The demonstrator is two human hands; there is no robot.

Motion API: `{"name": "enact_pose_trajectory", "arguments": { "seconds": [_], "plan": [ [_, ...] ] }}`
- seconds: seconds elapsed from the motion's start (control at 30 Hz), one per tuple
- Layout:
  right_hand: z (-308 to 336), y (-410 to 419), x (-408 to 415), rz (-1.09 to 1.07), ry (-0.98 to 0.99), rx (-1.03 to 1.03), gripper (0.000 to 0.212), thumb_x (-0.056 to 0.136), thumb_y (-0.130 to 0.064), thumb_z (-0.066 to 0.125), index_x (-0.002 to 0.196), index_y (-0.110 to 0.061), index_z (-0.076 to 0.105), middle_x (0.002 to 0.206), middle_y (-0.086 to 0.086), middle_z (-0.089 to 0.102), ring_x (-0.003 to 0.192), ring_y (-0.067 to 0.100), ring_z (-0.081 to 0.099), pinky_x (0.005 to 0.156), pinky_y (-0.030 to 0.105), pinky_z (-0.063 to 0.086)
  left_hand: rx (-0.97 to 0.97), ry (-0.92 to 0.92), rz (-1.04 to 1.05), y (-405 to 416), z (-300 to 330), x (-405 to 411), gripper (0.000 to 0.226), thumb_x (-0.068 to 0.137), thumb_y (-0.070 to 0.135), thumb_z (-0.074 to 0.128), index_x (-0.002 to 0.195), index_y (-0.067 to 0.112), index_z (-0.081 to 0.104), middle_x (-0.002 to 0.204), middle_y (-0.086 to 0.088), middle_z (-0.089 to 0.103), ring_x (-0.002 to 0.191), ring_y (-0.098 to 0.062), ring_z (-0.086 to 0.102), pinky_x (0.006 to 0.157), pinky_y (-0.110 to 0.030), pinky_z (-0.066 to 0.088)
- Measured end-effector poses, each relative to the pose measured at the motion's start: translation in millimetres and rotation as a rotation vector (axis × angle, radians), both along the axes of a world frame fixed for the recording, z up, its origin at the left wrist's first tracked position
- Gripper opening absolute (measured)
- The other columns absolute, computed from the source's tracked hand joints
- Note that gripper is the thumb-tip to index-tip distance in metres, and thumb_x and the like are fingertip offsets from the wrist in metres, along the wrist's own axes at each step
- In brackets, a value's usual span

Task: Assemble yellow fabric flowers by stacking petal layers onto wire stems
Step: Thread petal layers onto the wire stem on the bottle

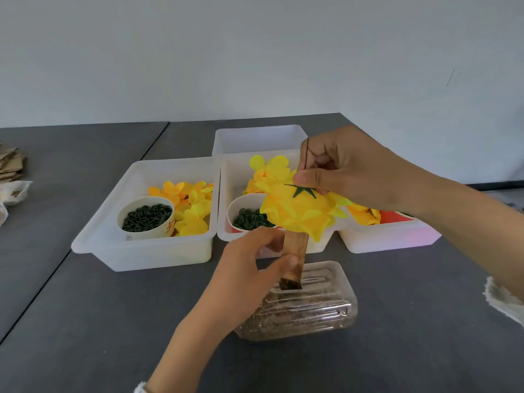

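Left hand (249, 268) grips the bamboo tube (295, 259) under the flower (300, 214); right hand (340, 168) pinches its wire stem (306, 154).

The dark grey table (85, 307) bears white bins (141, 251) and a clear tray (312, 316).

Bare table (113, 321) left of clear tray (312, 313)

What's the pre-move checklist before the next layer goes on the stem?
1. Left hand grips wooden tube: ok.
2. Right hand pinches wire stem: ok.
3. Green calyx sits on top of yellow petal stack: ok.
4. Stem threaded through all layers: cannot tell.
5. Loose petals in left bin: ok.
6. Green pieces in paper cup: ok.
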State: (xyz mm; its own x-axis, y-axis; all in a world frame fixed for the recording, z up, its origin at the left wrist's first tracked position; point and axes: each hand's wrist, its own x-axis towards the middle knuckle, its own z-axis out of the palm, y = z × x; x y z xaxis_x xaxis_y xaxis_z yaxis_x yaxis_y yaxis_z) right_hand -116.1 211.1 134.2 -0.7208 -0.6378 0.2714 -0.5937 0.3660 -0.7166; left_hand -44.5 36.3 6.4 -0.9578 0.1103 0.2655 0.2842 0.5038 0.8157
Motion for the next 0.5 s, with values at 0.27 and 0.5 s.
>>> {"name": "enact_pose_trajectory", "arguments": {
  "seconds": [0.27,0.5],
  "plan": [
    [-22.7,-8.9,-7.0,0.026,0.023,0.083,0.018,0.087,-0.009,0.067,0.076,0.005,0.062,0.058,-0.008,0.061,0.052,0.004,0.049,0.054,0.021,0.042,-0.073,-0.058,0.028,-4.8,-15.5,-8.8,0.011,0.081,0.043,0.072,0.089,0.041,0.066,0.099,0.035,0.064,0.099,0.019,0.053,0.079,-0.005,0.038],
    [-27.2,-5.1,-11.2,0.031,0.045,0.09,0.018,0.087,-0.009,0.067,0.073,-0.001,0.061,0.056,-0.013,0.059,0.051,0.002,0.048,0.053,0.017,0.041,-0.085,-0.005,0.051,-1.3,-18.0,-9.2,0.013,0.079,0.039,0.076,0.081,0.041,0.063,0.096,0.04,0.061,0.094,0.026,0.049,0.076,0.01,0.027]
  ]
}}
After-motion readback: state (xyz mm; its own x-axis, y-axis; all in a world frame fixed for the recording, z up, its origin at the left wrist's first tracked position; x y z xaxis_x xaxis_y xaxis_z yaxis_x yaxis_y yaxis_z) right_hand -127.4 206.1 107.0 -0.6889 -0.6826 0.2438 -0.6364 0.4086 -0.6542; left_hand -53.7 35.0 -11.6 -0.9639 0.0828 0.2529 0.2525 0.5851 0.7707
